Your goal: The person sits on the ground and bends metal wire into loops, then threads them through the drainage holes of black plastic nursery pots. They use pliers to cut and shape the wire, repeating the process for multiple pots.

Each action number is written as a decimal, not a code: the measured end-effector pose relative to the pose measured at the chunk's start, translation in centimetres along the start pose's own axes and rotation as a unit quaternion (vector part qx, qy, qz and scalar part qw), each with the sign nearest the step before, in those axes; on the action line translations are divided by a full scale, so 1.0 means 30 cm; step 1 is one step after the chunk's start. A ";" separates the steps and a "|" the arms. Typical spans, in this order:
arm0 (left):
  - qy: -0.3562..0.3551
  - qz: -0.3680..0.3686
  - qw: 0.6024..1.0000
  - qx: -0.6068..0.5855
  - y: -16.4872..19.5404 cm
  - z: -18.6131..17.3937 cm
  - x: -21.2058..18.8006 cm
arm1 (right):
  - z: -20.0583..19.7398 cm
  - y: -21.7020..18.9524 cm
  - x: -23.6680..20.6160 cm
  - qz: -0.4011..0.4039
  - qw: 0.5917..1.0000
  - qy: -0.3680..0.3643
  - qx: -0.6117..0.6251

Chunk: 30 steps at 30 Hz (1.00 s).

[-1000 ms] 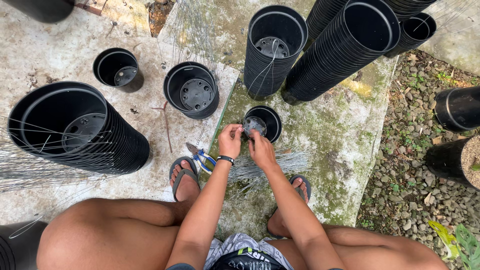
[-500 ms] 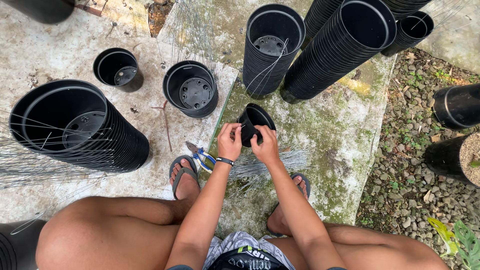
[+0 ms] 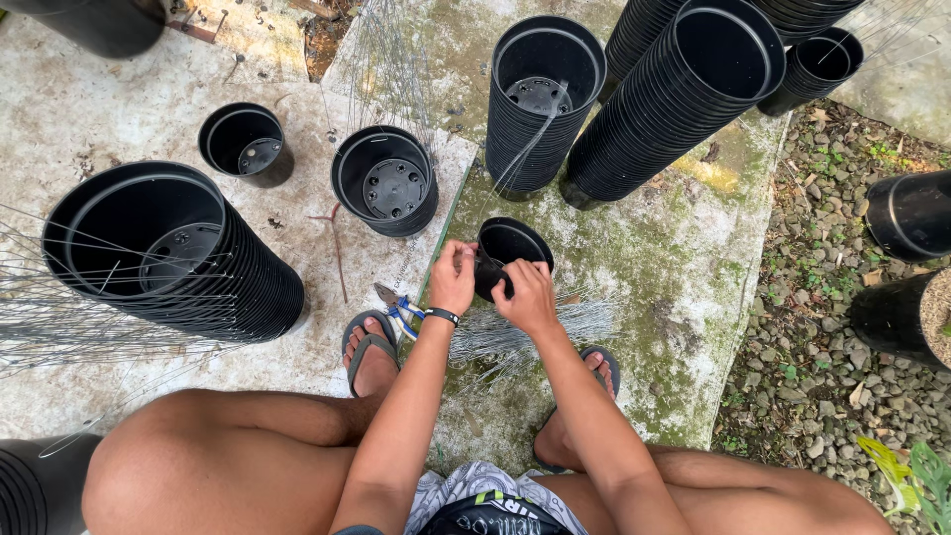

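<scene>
Black plastic pots crowd the concrete slab on every side. A long stack of nested pots lies on its side at the left of the frame, with thin grey wires fanning out beside it. Two single pots stand above centre-left: a smaller pot and a wider pot with holes in its base. An upright stack rises at the upper centre, and a leaning stack slants toward the upper right. A pair of blue-handled pliers lies by the sandalled foot, and a bundle of wires rests on the slab just below the hands. Gravel fills the right of the frame.

The small black pot sits at the centre of the frame, lifted off the slab and tilted so its round mouth faces up and away. The left hand pinches its rim on the left; the right hand grasps its near wall from below. A thin wire runs from the pot's rim up toward the upright stack.

Half a second ago the pot was held in much the same place; now its mouth shows fuller and rounder, and the hands sit slightly lower on it.
</scene>
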<state>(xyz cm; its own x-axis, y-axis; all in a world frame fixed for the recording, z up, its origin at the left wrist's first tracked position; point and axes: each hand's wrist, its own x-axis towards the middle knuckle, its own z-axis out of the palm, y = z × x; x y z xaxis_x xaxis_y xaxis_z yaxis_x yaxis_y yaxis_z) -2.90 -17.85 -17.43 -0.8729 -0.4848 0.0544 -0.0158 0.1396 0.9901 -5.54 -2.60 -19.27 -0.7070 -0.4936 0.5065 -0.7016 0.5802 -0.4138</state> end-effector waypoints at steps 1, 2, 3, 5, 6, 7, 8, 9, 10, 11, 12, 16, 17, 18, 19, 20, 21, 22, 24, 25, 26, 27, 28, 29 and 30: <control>-0.010 -0.012 1.000 0.025 0.003 0.002 0.001 | 0.000 -0.006 0.000 -0.011 1.000 0.002 -0.010; -0.009 0.006 0.999 0.031 0.005 0.004 0.001 | -0.001 -0.011 -0.001 -0.022 1.000 0.003 -0.021; -0.008 0.025 0.999 0.037 0.007 0.005 -0.001 | -0.001 -0.016 -0.004 -0.025 0.999 0.008 -0.028; -0.014 0.054 0.997 0.056 0.016 0.006 0.001 | 0.004 -0.026 -0.006 -0.032 0.998 0.020 -0.042; -0.018 0.063 0.995 0.069 0.021 0.004 0.001 | 0.007 -0.029 -0.007 -0.025 0.999 0.020 -0.043; -0.022 0.072 0.994 0.082 0.025 0.000 0.001 | 0.011 -0.032 -0.007 -0.018 0.999 0.021 -0.043; -0.031 0.072 0.995 0.067 0.030 -0.003 -0.001 | 0.014 -0.036 -0.010 -0.011 0.999 0.020 -0.043; -0.040 0.071 0.995 0.052 0.035 -0.004 -0.004 | 0.015 -0.038 -0.014 -0.010 0.999 0.022 -0.045; -0.049 0.070 0.996 0.036 0.040 -0.003 -0.005 | 0.017 -0.038 -0.015 -0.010 0.999 0.023 -0.047; -0.043 0.099 0.993 0.049 0.044 -0.001 -0.006 | 0.018 -0.036 -0.016 -0.009 0.998 0.025 -0.049; -0.036 0.127 0.989 0.061 0.049 -0.001 -0.008 | 0.017 -0.037 -0.018 -0.010 0.998 0.029 -0.047; -0.043 0.129 0.990 0.045 0.061 0.009 0.007 | 0.010 -0.032 -0.015 -0.012 0.999 0.020 -0.044; -0.057 0.115 0.991 0.029 0.063 0.012 0.015 | 0.006 -0.032 -0.015 -0.011 0.999 0.012 -0.044; -0.072 0.100 0.992 0.013 0.065 0.014 0.023 | 0.004 -0.035 -0.014 -0.013 0.999 0.017 -0.040; -0.086 0.086 0.993 -0.004 0.066 0.015 0.032 | 0.002 -0.037 -0.010 -0.015 0.999 0.023 -0.035; -0.086 0.092 0.992 0.002 0.067 0.014 0.037 | -0.001 -0.041 -0.008 -0.017 0.999 0.028 -0.030; -0.087 0.097 0.991 0.007 0.069 0.011 0.042 | -0.003 -0.044 -0.006 -0.017 0.999 0.027 -0.029; -0.087 0.104 0.991 0.013 0.072 0.009 0.046 | -0.006 -0.047 -0.002 -0.018 0.999 0.028 -0.028; -0.080 0.106 0.991 0.034 0.071 0.004 0.045 | -0.010 -0.050 0.002 -0.028 0.999 0.031 -0.026; -0.077 0.106 0.990 0.045 0.072 0.002 0.043 | -0.011 -0.051 0.003 -0.036 0.998 0.035 -0.025; -0.074 0.104 0.991 0.049 0.073 0.001 0.044 | -0.012 -0.049 0.004 -0.045 0.998 0.039 -0.024; -0.071 0.101 0.991 0.052 0.074 0.000 0.044 | -0.011 -0.047 0.004 -0.039 0.999 0.037 -0.007; -0.068 0.097 0.991 0.055 0.073 0.000 0.040 | -0.009 -0.046 -0.001 -0.033 0.999 0.034 0.009; -0.069 0.092 0.992 0.050 0.072 -0.001 0.037 | -0.005 -0.046 -0.008 -0.026 0.999 0.030 0.027; -0.069 0.087 0.993 0.045 0.073 -0.001 0.038 | 0.000 -0.044 -0.008 -0.027 0.998 0.037 0.033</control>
<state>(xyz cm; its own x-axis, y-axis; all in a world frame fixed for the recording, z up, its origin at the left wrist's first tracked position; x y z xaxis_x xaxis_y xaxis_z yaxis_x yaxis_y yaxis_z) -3.92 -18.12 -15.19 -0.9249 -0.3236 0.1997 0.1036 0.2910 0.9511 -4.43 -3.25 -18.85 -0.6614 -0.4714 0.5833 -0.7442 0.5089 -0.4326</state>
